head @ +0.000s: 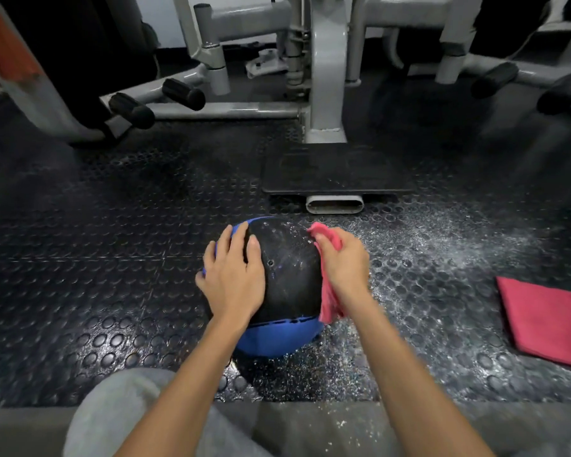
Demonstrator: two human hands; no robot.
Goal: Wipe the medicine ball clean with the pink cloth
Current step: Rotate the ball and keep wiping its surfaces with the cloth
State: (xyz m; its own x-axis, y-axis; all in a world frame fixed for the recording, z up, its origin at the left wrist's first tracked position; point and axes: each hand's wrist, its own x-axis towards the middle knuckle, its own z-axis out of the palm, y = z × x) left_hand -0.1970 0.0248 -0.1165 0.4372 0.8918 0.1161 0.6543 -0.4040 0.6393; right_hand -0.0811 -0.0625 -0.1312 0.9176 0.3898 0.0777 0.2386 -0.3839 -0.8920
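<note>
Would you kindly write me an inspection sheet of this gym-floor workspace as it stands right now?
Surface: black studded rubber floor; white speckles are scattered to the right of the ball.
Job's things: black-and-blue medicine ball rests on the floor; pink cloth lies against its right side.
Clutter: second folded cloth lies on the floor at far right, apart from the ball.
Grippers: left hand presses flat on the ball's left side, fingers spread; right hand grips the pink cloth.
Cables: nothing seen clearly.
Surroundings: grey machine frame with black padded rollers and a black footplate beyond the ball.
</note>
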